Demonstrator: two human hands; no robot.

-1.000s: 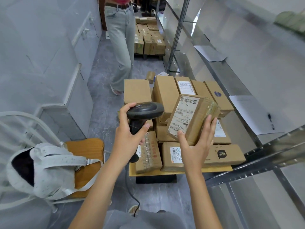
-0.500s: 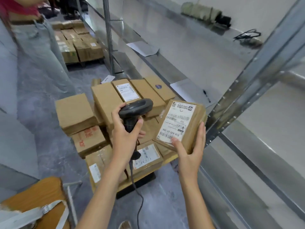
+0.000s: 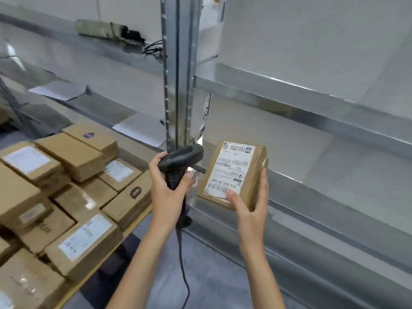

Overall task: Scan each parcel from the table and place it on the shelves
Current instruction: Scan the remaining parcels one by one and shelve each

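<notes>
My right hand (image 3: 250,207) grips a small brown parcel (image 3: 234,175) by its lower end, white shipping label facing me, in front of the metal shelves (image 3: 312,103). My left hand (image 3: 167,188) grips the handle of a black barcode scanner (image 3: 181,156), whose head points right toward the parcel's label. The scanner's cable hangs down between my arms. Several more cardboard parcels (image 3: 73,157) are stacked on the low table (image 3: 104,264) at the left.
A steel upright post (image 3: 178,70) stands just behind the scanner. Sheets of paper (image 3: 58,90) lie on the shelf boards at left, with a dark bundle and cables (image 3: 107,30) on the upper shelf. Grey floor shows between table and shelving.
My view has swung right, away from the table and the standing person, toward the shelves. Both hands kept their hold, carrying parcel and scanner to the shelf front.
</notes>
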